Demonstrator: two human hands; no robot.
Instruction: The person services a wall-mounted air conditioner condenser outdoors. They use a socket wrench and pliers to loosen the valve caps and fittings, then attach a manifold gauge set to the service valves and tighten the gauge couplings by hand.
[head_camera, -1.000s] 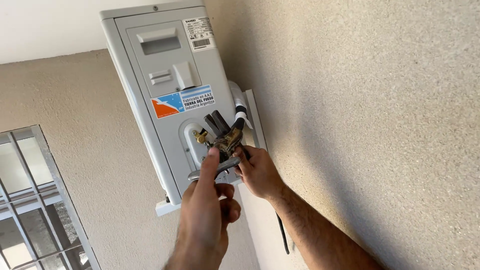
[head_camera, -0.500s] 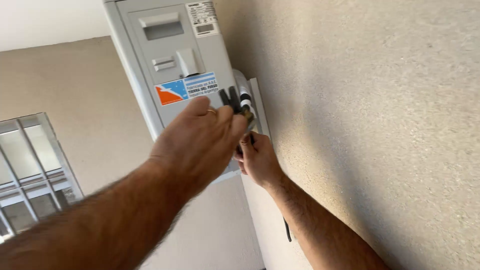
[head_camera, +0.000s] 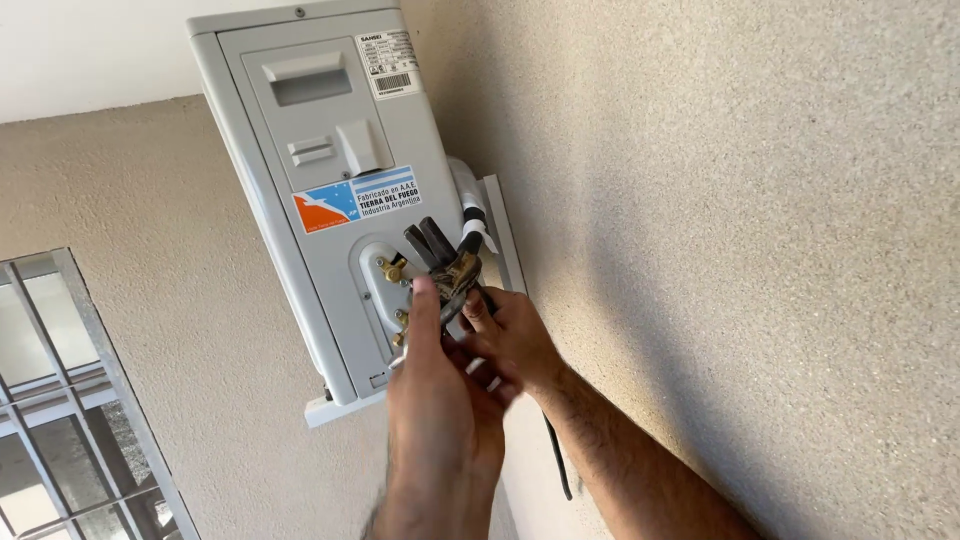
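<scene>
Both hands are up at centre frame, close together and overlapping. The left hand (head_camera: 440, 420), nearer the camera, reaches up with its thumb raised alongside a worn pair of pliers (head_camera: 445, 268). The right hand (head_camera: 515, 340) sits just behind, fingers curled around the lower part of the tool. The pliers' long axis runs from lower right to upper left, dark nose aimed toward the upper left, handles buried in the hands. The nose sits just beside the brass valve fittings (head_camera: 390, 272) on the side of the grey outdoor unit (head_camera: 310, 180). Whether the jaws are biting anything is hard to tell. Insulated pipes (head_camera: 470, 215) curve behind, against the textured wall (head_camera: 720, 250).
</scene>
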